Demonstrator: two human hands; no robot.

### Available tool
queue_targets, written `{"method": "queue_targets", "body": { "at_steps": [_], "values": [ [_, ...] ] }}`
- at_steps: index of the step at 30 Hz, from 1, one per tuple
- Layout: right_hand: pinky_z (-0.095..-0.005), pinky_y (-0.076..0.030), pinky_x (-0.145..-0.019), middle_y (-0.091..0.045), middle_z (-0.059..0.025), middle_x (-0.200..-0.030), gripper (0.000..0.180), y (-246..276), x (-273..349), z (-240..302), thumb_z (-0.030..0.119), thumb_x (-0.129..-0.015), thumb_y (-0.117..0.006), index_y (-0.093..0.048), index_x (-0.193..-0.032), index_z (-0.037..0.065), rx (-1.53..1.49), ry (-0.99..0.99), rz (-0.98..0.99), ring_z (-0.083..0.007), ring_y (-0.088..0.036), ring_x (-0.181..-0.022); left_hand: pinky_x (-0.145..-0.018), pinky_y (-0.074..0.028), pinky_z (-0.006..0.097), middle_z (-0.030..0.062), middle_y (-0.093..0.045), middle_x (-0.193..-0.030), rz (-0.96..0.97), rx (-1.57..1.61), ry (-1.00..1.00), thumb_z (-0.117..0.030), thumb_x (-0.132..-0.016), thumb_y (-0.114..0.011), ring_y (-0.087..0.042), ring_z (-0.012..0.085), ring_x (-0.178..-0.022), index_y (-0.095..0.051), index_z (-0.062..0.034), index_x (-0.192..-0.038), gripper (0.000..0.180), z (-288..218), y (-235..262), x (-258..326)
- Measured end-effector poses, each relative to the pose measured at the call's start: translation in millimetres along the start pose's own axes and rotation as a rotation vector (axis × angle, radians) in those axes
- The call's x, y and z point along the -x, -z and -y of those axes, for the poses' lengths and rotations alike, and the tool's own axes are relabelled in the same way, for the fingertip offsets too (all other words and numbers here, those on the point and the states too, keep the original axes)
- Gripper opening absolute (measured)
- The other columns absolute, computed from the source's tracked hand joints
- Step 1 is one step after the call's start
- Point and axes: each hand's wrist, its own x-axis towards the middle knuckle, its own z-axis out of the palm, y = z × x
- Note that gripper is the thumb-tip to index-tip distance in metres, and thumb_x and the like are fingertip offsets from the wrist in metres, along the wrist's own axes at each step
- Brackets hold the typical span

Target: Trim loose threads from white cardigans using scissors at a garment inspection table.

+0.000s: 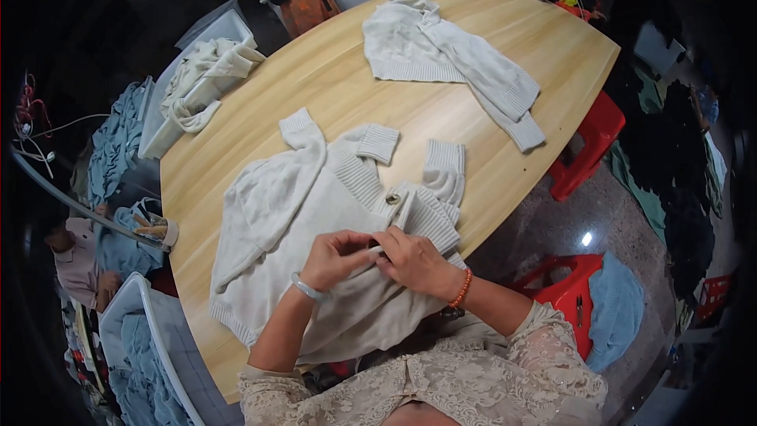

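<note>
A cream knitted cardigan [311, 209] lies spread over the near part of the table, its sleeves folded up onto the body. A round dark button [392, 199] shows on its ribbed front band. My left hand [337, 259] and my right hand [415, 262] meet at the band below that button, fingers pinched on its edge. Whatever sits right between the fingertips is too small to make out. Farther off lies a second cream knitted garment [426, 43], one sleeve stretched toward the right edge.
Wooden table [260, 110] has a curved edge. White bins of garments stand at left: one with cream knits [150, 130], one with blue pieces [169, 347]. Red stools [587, 142] flank the right side, a blue garment [617, 312] draped on one. Other people are at left and far side.
</note>
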Motion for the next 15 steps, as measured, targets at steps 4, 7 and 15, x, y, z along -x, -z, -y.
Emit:
{"method": "queue_targets", "body": {
  "at_steps": [4, 7, 15],
  "values": [
    [-0.0424, -0.054, -0.066, -0.057, -0.0174, -0.097, 0.036, -1.3, -1.5, -4.6, 0.015, -0.084, -0.065, -0.053, -0.115, 0.0, 0.001, 0.004, 0.037, -0.0359, -0.065, -0.078, -0.085, -0.051, 0.025, 0.0089, -0.064, -0.107, -0.069, -0.523, -0.334, 0.01, -0.079, -0.068, -0.064, 0.0145, -0.093, -0.064, 0.0035, -0.119, 0.041, 13.3, -3.1, 13.3],
    [-0.0407, -0.055, -0.067, -0.057, -0.0168, -0.099, 0.036, 0.0, -6.1, -7.2, 0.012, -0.084, -0.064, -0.054, -0.116, 0.0, -0.012, 0.01, 0.078, -0.0351, -0.064, -0.081, -0.078, -0.051, 0.026, 0.0096, -0.065, -0.102, -0.214, -0.575, -0.345, 0.01, -0.081, -0.066, -0.064, 0.0157, -0.088, -0.067, 0.0026, -0.114, 0.034, 22.6, -8.3, 15.0],
    [-0.0419, -0.054, -0.067, -0.058, -0.0161, -0.095, 0.03, 2.4, -8.4, -14.7, -0.001, -0.083, -0.057, -0.058, -0.114, -0.001, -0.046, 0.063, 0.071, -0.0357, -0.064, -0.081, -0.074, -0.05, 0.025, 0.0089, -0.064, -0.092, -0.261, -0.639, -0.396, 0.011, -0.081, -0.061, -0.063, 0.0142, -0.082, -0.068, 0.0028, -0.106, 0.027, 19.4, -11.1, 14.2]
  ]
}}
